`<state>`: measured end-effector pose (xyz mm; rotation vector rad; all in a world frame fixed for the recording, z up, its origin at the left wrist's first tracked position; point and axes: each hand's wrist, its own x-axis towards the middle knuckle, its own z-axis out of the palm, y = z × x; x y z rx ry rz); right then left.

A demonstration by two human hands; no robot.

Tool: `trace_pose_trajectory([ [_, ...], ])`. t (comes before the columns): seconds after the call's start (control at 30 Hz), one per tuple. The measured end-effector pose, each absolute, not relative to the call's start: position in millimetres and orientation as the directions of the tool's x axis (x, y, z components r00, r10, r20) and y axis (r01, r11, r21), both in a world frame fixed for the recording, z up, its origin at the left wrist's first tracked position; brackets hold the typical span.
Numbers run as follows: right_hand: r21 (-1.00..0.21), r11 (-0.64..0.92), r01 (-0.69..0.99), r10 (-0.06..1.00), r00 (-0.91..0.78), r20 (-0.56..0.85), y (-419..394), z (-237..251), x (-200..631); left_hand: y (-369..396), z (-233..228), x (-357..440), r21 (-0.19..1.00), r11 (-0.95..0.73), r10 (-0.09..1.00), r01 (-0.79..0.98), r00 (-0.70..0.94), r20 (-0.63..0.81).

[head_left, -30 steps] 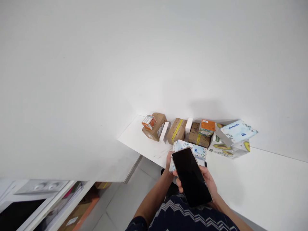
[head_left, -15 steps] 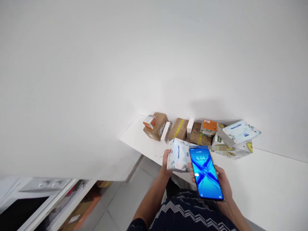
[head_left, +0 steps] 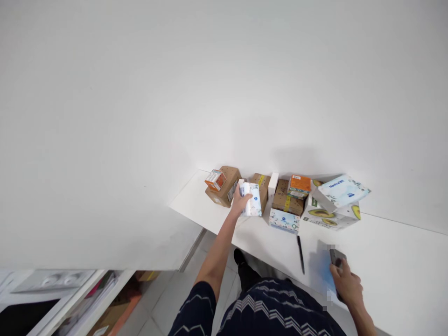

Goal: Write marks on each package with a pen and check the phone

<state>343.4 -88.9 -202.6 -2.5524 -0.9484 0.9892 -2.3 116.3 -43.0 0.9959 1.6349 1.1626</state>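
My left hand (head_left: 240, 202) is stretched out over the white table (head_left: 385, 252) and grips a white and blue tissue pack (head_left: 252, 199), held against the row of cardboard boxes (head_left: 226, 185) at the wall. My right hand (head_left: 346, 282) rests low on the table near its front edge and holds a phone (head_left: 335, 257) flat against the surface. A black pen (head_left: 300, 254) lies on the table between my two hands.
Along the wall stand several small boxes: brown cartons, an orange box (head_left: 299, 185), an avocado-print box (head_left: 331, 215) with a tissue pack (head_left: 343, 190) on top, another tissue pack (head_left: 284, 220) in front. A lower white desk (head_left: 105, 242) lies left, with shelves below.
My left hand has carried the tissue pack forward to the boxes at the wall. My right hand has dropped with the phone down to the table on the right.
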Motion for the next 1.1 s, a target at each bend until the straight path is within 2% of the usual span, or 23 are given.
trace_pose_trajectory([
  [0.07, -0.371, -0.748, 0.55, 0.663, 0.608, -0.437, -94.6, -210.0, 337.7, 132.9, -43.3, 5.5, 0.928, 0.268, 0.929, 0.257, -0.324, -0.179],
  [0.2, -0.354, -0.686, 0.636, 0.724, 0.642, -0.252, -99.5, -216.9, 319.8, 161.6, -45.6, 27.2, 0.823, 0.311, 0.928, 0.476, -0.34, -0.153],
  [0.37, -0.347, -0.668, 0.658, 0.738, 0.645, -0.198, -100.5, -223.1, 311.4, 185.8, -48.3, 57.7, 0.753, 0.243, 0.953, 0.612, -0.296, -0.068],
  [0.5, -0.348, -0.662, 0.664, 0.747, 0.622, -0.233, -104.2, -228.8, 317.1, 194.2, -49.8, 57.9, 0.768, 0.135, 0.96, 0.626, -0.275, 0.055],
  [0.6, -0.347, -0.649, 0.677, 0.76, 0.59, -0.27, -107.0, -233.1, 322.0, 190.5, -57.0, 31.4, 0.773, 0.175, 0.92, 0.61, -0.381, 0.092],
  [0.7, -0.335, -0.662, 0.67, 0.75, 0.594, -0.292, -107.1, -234.9, 323.3, 177.6, -74.9, -5.9, 0.752, 0.283, 0.879, 0.596, -0.475, 0.046],
  [0.87, -0.335, -0.689, 0.643, 0.725, 0.623, -0.294, -103.1, -231.3, 321.6, 152.7, -118.1, -45.1, 0.692, 0.415, 0.868, 0.591, -0.485, -0.106],
  [1.0, -0.386, -0.709, 0.59, 0.703, 0.638, -0.314, -103.1, -226.5, 321.5, 143.7, -141.3, -53.9, 0.706, 0.44, 0.866, 0.555, -0.47, -0.17],
  [1.1, -0.446, -0.701, 0.557, 0.689, 0.692, -0.218, -104.3, -220.9, 321.4, 134.4, -144.5, -59.3, 0.758, 0.406, 0.861, 0.51, -0.492, -0.129],
])
